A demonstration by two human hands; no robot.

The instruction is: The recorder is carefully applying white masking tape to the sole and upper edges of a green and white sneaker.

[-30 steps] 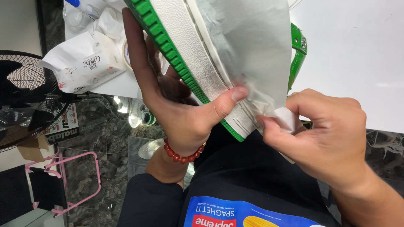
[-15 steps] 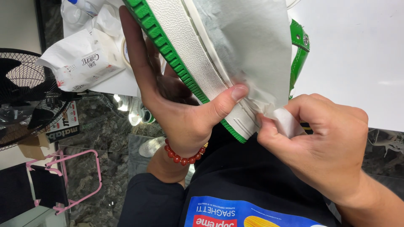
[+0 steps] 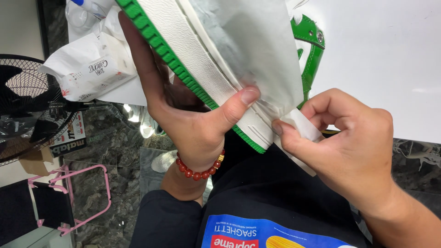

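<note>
My left hand [image 3: 193, 119] grips a white sneaker [image 3: 202, 64] with a green ridged sole, thumb pressed on its white side wall near the end. A large white wipe [image 3: 257, 41] is draped over the shoe. My right hand [image 3: 344, 142] pinches the lower corner of that wipe against the shoe's edge, fingers curled tight. A red bead bracelet [image 3: 197, 172] circles my left wrist. The shoe's green upper [image 3: 308, 50] peeks out behind the wipe.
A white table [image 3: 381, 59] fills the upper right. A soft pack of tissues [image 3: 87, 69] lies at its left end. Below left are a black fan [image 3: 27, 110], a pink-framed folding stool [image 3: 64, 202] and a dark marble floor.
My right hand has shifted slightly along the shoe's edge with the wipe corner pinched. The shoe and left hand tilted a little; the grip is unchanged.
</note>
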